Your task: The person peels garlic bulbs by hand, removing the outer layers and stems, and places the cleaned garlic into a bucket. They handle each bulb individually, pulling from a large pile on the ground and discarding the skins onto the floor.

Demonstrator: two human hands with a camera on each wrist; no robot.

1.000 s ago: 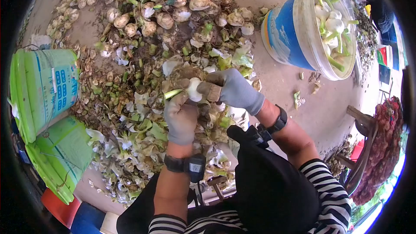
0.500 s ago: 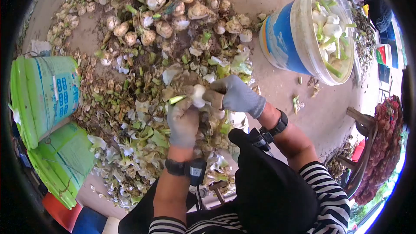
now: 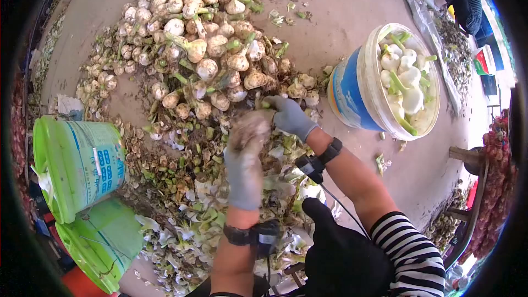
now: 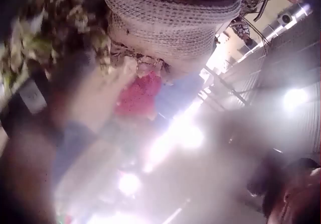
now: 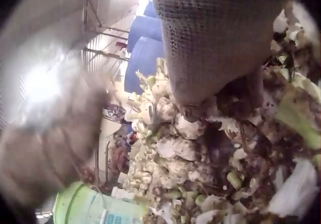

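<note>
Right hand (image 3: 289,116), gloved, lay at the near edge of the pile of bulbs (image 3: 198,49), fingertips among the outermost bulbs; could not tell whether they gripped one. Left hand (image 3: 246,157), gloved, was raised just short of the pile and motion-blurred; its grip unreadable. Husks (image 3: 181,187) littered the floor (image 3: 341,16) on the pile's near side. Blue bucket (image 3: 346,91) of peeled bulbs (image 3: 410,85) stood right of the pile. Green bucket (image 3: 77,159) lay left of the pile, on its side.

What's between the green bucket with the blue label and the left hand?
Head view: a litter of husks and peelings covers the floor between the green bucket and the left hand.
</note>
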